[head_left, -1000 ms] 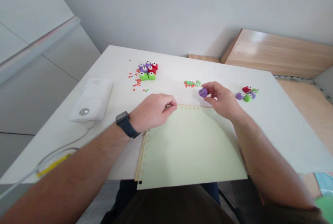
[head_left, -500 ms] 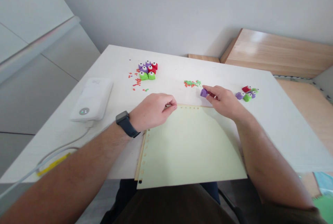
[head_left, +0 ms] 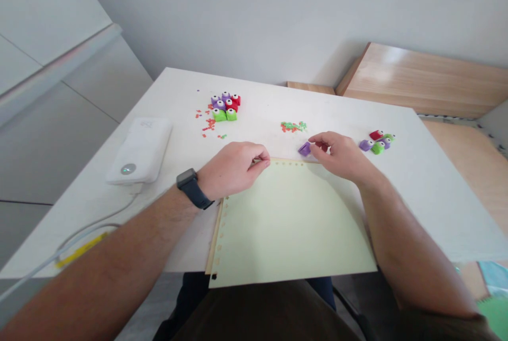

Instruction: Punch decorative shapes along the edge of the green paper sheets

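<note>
A pale green paper sheet (head_left: 289, 224) lies on the white table (head_left: 420, 187), with a row of punched holes along its far and left edges. My left hand (head_left: 234, 167), a dark watch on its wrist, pinches the sheet's far edge with closed fingers. My right hand (head_left: 341, 156) holds a small purple paper punch (head_left: 305, 148) at the sheet's far edge, fingers wrapped on it.
Several red, green and purple punches (head_left: 225, 106) cluster at the far left, with a smaller group (head_left: 377, 141) to the right of my right hand. Paper bits (head_left: 293, 127) lie scattered. A white power bank (head_left: 141, 150) with a cable sits left. A wooden board (head_left: 428, 82) stands behind.
My right hand has brought the purple punch down from above the table to the sheet's far edge. My left hand has stayed in place.
</note>
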`<state>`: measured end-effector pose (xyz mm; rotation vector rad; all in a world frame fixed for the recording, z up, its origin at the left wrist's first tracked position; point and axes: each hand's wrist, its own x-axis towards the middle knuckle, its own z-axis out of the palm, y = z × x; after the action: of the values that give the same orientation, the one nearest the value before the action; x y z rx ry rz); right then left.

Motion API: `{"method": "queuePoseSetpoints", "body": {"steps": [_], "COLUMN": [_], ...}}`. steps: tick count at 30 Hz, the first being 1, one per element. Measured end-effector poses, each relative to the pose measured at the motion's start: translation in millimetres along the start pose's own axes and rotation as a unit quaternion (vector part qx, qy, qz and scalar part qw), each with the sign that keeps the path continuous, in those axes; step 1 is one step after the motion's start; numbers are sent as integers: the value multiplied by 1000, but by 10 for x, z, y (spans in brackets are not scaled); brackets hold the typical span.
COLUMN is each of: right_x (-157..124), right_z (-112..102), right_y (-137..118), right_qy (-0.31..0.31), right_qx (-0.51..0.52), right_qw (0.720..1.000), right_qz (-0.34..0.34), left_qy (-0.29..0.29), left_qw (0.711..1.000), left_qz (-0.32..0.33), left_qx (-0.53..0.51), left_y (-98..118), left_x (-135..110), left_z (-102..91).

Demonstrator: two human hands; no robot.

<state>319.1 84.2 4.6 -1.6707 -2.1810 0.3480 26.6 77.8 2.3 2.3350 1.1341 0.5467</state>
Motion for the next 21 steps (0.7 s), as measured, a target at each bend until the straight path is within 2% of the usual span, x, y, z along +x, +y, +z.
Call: {"method": "queuePoseSetpoints", "body": {"steps": [4,8,16,21], "right_x": [17,39,15,-26], "right_z": [84,106,-150,-250], "right_y": [22,47,95,133], "right_qy": [-22,4,54,19], "right_qx": [-10,-12,10,-15], "right_qw": [1000,1000,996,998], "right_qz": [-5,-4,64,63], "left_qy": [-3,-4,-1,-3], "left_qw": [1000,1000,1000,1000], "left_qz": [3,2,1,1], "left_qx": [3,4,3,3], "left_y": [4,6,3,2], "left_x": [3,5,1,2], "left_z": [-2,-5,-3,-4]}}
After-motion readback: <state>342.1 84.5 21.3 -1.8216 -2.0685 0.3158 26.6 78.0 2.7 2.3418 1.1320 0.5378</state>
